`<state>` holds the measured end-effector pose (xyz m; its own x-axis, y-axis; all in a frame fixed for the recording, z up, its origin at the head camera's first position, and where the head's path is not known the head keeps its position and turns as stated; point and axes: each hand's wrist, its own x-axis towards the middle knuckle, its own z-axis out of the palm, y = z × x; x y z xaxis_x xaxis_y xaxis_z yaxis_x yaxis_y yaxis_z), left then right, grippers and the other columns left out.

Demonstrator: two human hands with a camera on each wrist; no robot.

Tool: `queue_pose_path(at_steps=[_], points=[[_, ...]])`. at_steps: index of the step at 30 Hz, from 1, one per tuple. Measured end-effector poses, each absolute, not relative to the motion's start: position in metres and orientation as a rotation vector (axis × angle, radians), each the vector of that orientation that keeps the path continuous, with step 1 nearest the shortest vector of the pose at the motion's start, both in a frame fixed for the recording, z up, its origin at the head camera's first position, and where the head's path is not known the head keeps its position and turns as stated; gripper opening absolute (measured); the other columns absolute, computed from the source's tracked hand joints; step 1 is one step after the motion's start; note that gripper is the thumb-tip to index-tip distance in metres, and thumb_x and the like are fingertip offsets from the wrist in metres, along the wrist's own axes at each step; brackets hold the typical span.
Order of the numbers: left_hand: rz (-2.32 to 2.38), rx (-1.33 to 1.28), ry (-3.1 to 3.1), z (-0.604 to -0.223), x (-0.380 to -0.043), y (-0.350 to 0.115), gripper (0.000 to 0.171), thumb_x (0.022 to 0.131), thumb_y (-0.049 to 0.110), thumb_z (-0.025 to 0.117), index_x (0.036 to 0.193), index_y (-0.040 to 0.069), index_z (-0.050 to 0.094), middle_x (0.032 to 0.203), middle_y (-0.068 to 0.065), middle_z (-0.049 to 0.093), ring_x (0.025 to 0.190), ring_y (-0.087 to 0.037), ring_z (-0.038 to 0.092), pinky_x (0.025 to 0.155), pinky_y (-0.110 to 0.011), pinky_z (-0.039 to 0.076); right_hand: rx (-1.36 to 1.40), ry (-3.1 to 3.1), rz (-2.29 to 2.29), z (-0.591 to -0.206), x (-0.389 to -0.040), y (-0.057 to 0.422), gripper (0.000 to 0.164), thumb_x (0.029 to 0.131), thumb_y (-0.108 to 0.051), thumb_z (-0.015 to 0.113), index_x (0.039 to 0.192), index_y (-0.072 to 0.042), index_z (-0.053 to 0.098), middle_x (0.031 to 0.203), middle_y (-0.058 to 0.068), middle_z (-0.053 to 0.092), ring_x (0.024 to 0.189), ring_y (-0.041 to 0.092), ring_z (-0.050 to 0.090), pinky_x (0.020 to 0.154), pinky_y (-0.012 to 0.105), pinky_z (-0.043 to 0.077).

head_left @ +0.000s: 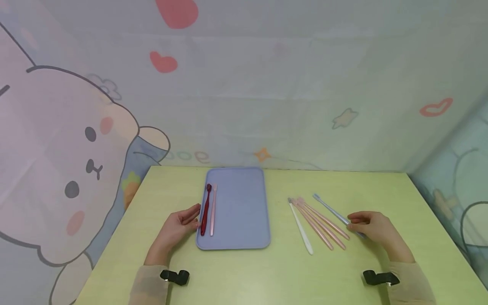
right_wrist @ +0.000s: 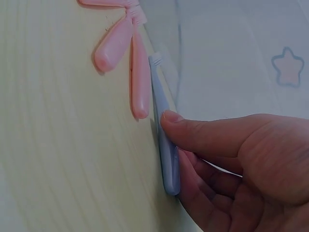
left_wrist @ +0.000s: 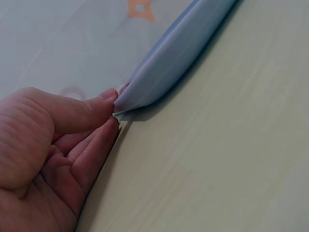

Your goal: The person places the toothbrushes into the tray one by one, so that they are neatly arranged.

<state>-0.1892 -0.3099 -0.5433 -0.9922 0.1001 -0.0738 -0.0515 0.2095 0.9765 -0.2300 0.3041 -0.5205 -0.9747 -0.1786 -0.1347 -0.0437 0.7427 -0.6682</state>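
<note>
At the left edge of a blue tray, my left hand pinches the rim between thumb and fingertips. A dark red toothbrush and a pink toothbrush lie side by side in the tray, near that hand. My right hand holds a blue toothbrush by its handle, the thumb on one side and the fingers on the other. The brush head points away to the far left.
Left of the right hand, three pink toothbrushes fan out on the yellow-green table, heads together. A white toothbrush lies beside them, on the tray side. A printed cloth hangs behind the table.
</note>
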Motion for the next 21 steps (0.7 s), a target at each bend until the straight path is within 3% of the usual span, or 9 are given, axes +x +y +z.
queue_pose_path(at_steps=[21], points=[[1.888,0.019,2.350,-0.5410,-0.1888,-0.3082,0.063,0.099,-0.008,0.070,0.157,-0.006,0.046,0.161,-0.021,0.045,0.146,-0.036,0.048,0.107,-0.022,0.051,-0.137,2.781,-0.995,-0.5189,-0.2273,0.3012,0.043,0.097,-0.033,0.082,0.122,0.002,0.077,0.106,0.008,0.079,0.089,0.018,0.065,0.074,0.035,0.052]])
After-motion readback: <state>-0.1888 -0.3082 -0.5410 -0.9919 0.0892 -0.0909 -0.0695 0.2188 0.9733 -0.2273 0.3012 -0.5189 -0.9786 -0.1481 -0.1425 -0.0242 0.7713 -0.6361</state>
